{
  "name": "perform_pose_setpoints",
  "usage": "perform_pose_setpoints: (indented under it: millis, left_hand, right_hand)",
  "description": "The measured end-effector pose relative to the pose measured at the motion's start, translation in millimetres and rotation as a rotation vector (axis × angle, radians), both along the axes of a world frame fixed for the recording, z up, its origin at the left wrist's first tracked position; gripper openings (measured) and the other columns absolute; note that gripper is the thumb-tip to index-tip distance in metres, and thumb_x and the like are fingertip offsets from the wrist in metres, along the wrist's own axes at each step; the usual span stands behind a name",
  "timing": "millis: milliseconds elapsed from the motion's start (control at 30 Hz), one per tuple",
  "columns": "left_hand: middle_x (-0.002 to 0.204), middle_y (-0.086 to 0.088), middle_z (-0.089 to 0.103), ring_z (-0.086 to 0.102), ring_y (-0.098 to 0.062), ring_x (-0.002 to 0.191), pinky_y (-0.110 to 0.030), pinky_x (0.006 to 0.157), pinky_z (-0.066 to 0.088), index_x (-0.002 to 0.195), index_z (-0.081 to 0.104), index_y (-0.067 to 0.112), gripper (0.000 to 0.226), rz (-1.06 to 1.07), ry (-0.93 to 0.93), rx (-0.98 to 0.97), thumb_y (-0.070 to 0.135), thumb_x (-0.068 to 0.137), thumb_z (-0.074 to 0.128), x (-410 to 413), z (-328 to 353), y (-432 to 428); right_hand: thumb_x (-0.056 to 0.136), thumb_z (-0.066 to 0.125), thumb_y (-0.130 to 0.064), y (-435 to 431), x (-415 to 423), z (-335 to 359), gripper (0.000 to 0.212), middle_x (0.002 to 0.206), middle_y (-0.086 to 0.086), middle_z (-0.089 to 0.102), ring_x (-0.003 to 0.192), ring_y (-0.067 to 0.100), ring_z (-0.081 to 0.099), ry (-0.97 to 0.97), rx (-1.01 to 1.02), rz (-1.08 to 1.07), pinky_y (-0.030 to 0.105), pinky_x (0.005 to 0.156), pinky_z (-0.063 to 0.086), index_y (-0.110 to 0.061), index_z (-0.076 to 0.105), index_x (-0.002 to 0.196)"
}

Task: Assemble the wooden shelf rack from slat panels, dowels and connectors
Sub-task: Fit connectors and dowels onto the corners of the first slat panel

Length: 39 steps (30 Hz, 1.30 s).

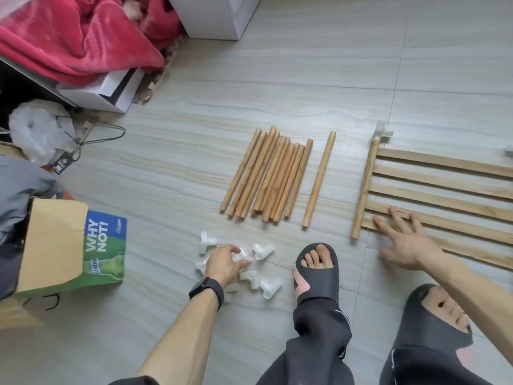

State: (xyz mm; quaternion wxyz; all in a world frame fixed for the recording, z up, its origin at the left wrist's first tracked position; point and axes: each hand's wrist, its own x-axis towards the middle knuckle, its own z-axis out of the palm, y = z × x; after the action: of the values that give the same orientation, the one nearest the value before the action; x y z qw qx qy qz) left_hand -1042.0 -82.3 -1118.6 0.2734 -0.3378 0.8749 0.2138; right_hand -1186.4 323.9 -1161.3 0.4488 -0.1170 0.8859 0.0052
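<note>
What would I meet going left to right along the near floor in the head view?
Cardboard box → left hand pinching a white connector → slippered foot → right hand resting open on the slat panel.

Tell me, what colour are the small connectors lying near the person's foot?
Translucent white; the connectors show best in the head view.

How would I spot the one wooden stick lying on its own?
Find the slat panel on the right of the floor, then the bundle of dowels left of it. Between them lies the lone dowel, touching nothing, while the others lie packed side by side.
</note>
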Motion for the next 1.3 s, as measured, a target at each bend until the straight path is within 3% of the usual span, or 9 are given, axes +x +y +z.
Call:
perform_pose_setpoints:
  millis: [100, 233, 367, 467, 567, 767, 1000, 1133, 1300]
  left_hand:
    - [0.113, -0.002, 0.071, 0.064, -0.010, 0.081, -0.022, 0.076, 0.052, 0.095, 0.072, 0.025, 0.015, 0.025, -0.007, -0.018, 0.013, 0.093, 0.064, -8, 9, -6]
    - [0.109, -0.001, 0.071, 0.065, -0.018, 0.103, -0.028, 0.093, 0.049, 0.114, 0.071, 0.020, 0.020, 0.067, 0.232, -0.015, 0.018, 0.096, 0.063, -30, 28, -8]
    - [0.095, 0.004, 0.074, 0.070, -0.007, 0.077, -0.021, 0.069, 0.053, 0.115, 0.067, 0.018, 0.022, 0.253, 0.456, 0.448, 0.030, 0.096, 0.068, -73, 44, 33]
    - [0.081, 0.010, 0.076, 0.069, -0.004, 0.067, -0.019, 0.060, 0.048, 0.104, 0.071, 0.023, 0.026, 0.121, 0.398, 0.582, 0.047, 0.097, 0.062, -104, 38, 80]
    - [0.079, 0.017, 0.075, 0.067, -0.004, 0.063, -0.022, 0.060, 0.044, 0.094, 0.070, 0.032, 0.028, -0.033, 0.290, 0.673, 0.055, 0.097, 0.056, -121, 21, 125]
    - [0.073, 0.011, 0.075, 0.060, 0.000, 0.053, -0.014, 0.053, 0.042, 0.098, 0.060, 0.021, 0.043, -0.053, 0.163, 0.722, 0.064, 0.091, 0.059, -121, -16, 175]
    - [0.073, 0.009, 0.076, 0.060, -0.004, 0.058, -0.026, 0.069, 0.047, 0.091, 0.064, 0.016, 0.044, -0.041, 0.058, 0.699, 0.059, 0.093, 0.058, -103, -42, 188]
    - [0.085, 0.006, 0.078, 0.059, -0.006, 0.061, -0.024, 0.062, 0.042, 0.102, 0.071, 0.017, 0.031, 0.040, -0.039, 0.846, 0.044, 0.101, 0.055, -101, -41, 187]
    - [0.096, 0.008, 0.073, 0.066, -0.009, 0.080, -0.020, 0.065, 0.046, 0.096, 0.072, 0.025, 0.011, 0.080, -0.047, 0.857, 0.035, 0.093, 0.069, -103, -40, 183]
  right_hand:
    - [0.099, 0.045, -0.054, 1, -1, -4, 0.084, 0.149, -0.009, -0.042, 0.149, 0.040, -0.026, 0.017, -0.010, -0.006, 0.060, 0.123, 0.012, -0.048, -0.017, 0.155]
    - [0.098, 0.045, -0.056, 0, -1, -2, 0.083, 0.152, -0.008, -0.038, 0.151, 0.040, -0.022, 0.025, -0.033, -0.032, 0.059, 0.124, 0.012, -0.047, -0.013, 0.157]
    - [0.098, 0.040, -0.062, -14, 1, 13, 0.074, 0.170, 0.002, 0.000, 0.155, 0.039, 0.005, 0.195, -0.102, -0.136, 0.053, 0.125, 0.013, -0.036, 0.012, 0.161]
    - [0.093, 0.056, -0.061, -32, 3, 34, 0.066, 0.153, -0.001, 0.050, 0.141, 0.024, 0.045, 0.262, -0.528, -0.452, 0.046, 0.116, 0.036, -0.030, 0.046, 0.150]
    - [0.084, 0.070, -0.059, -52, 13, 58, 0.056, 0.121, -0.007, 0.072, 0.106, 0.012, 0.072, -0.118, -0.980, -0.983, 0.028, 0.088, 0.056, -0.031, 0.060, 0.132]
    - [0.099, 0.065, -0.030, -60, 41, 38, 0.018, 0.089, 0.003, 0.071, 0.090, 0.019, 0.071, -0.256, -1.060, -1.313, 0.027, 0.081, 0.056, -0.015, 0.074, 0.093]
    - [0.096, 0.070, -0.023, -51, 70, 13, 0.016, 0.083, 0.001, 0.071, 0.082, 0.012, 0.071, -0.209, -0.919, -1.430, 0.028, 0.080, 0.057, -0.008, 0.072, 0.089]
    - [0.100, 0.063, -0.014, -47, 69, 5, 0.014, 0.100, 0.012, 0.075, 0.092, 0.019, 0.069, -0.201, -0.855, -1.515, 0.032, 0.083, 0.054, -0.008, 0.075, 0.095]
    - [0.099, 0.064, -0.011, -47, 66, 1, 0.003, 0.088, 0.007, 0.070, 0.075, 0.016, 0.067, -0.270, -0.834, -1.589, 0.026, 0.066, 0.051, -0.009, 0.066, 0.099]
